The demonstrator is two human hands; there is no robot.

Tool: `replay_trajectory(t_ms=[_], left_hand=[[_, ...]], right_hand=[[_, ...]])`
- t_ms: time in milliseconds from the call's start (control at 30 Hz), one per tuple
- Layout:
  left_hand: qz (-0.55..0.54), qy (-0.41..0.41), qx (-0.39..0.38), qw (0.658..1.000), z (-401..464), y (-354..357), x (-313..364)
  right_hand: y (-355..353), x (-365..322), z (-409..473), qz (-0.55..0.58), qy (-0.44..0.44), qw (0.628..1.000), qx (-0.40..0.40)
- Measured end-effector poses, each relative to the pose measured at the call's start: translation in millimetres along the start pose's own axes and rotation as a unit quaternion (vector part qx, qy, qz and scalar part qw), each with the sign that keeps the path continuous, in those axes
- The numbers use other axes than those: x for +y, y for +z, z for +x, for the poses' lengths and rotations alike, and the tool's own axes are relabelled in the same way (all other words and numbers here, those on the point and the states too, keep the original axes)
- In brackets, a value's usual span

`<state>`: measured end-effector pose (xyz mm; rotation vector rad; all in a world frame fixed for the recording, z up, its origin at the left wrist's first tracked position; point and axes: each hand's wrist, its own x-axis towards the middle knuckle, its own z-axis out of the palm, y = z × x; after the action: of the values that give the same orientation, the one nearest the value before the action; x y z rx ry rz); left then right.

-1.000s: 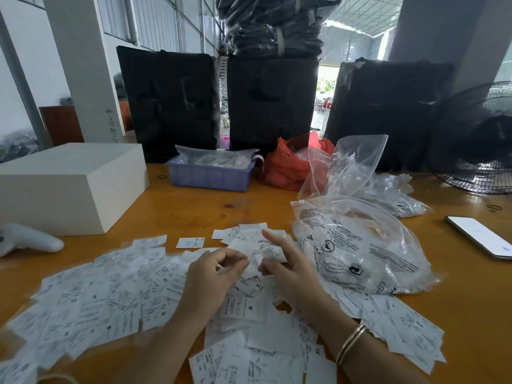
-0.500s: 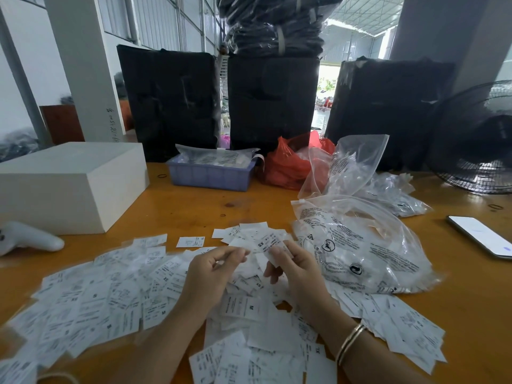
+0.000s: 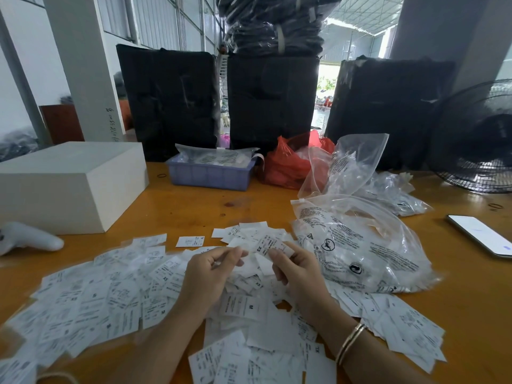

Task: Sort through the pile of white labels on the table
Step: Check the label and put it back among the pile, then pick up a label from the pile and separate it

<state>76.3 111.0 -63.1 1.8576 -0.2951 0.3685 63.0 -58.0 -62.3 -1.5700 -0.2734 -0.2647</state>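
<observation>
The right hand holds one white label pinched between thumb and fingers, lifted just above the pile of labels. The label's long axis runs from about ten o'clock to four o'clock across the view, its "XS" mark showing upside down at the near-left end. That free end points at the left hand, which sits just beside it at nine o'clock, nearly touching. The left hand is the nearer one for taking the label over.

The left hand's fingers are loosely curled toward the thumb, narrow, and appear to hold nothing, though a scrap between the fingertips cannot be ruled out. Both wrists rest low over the labels, palms turned inward and facing each other, forearms coming in from six o'clock. A bracelet circles the right wrist.

The pile spreads over the wooden surface, thickest from seven to nine o'clock of the hands, with a smaller cluster at twelve o'clock just beyond the fingertips. A printed clear bag lies at two o'clock, close to the right hand.

Judging from this, the next move likely turns on reading the size and laying the label toward a matching group.
</observation>
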Motion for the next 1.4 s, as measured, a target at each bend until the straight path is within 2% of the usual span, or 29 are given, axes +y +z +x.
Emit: replay_trajectory(t_ms=[333, 667, 800, 1033, 1167, 1233, 1400], left_hand=[[0.002, 0.013, -0.009, 1.000, -0.1, 0.9, 0.7], [0.003, 0.012, -0.016, 1.000, -0.9, -0.5, -0.8], [0.011, 0.000, -0.017, 1.000, 0.5, -0.1, -1.5], [-0.003, 0.000, -0.007, 1.000, -0.5, -1.0, 1.0], [-0.044, -0.026, -0.051, 0.997, -1.9, -2.0, 3.0], [-0.030, -0.039, -0.062, 0.997, -1.1, -0.6, 0.2], [-0.004, -0.031, -0.051, 0.998, -0.5, -1.4, -2.0]], right_hand=[[4.4, 1.6, 0.0, -0.084, 0.010, 0.996, -0.027], [9.1, 0.9, -2.2, -0.221, -0.003, 0.974, -0.042], [7.0, -0.6, -0.4, -0.189, 0.002, 0.982, -0.028], [8.6, 4.5, -2.4, -0.201, 0.023, 0.977, -0.070], [8.3, 2.8, -0.4, -0.196, 0.015, 0.980, -0.034], [6.8, 2.6, 0.8, -0.189, 0.010, 0.982, -0.015], [6.8, 5.6, -1.7, -0.216, 0.004, 0.975, -0.057]])
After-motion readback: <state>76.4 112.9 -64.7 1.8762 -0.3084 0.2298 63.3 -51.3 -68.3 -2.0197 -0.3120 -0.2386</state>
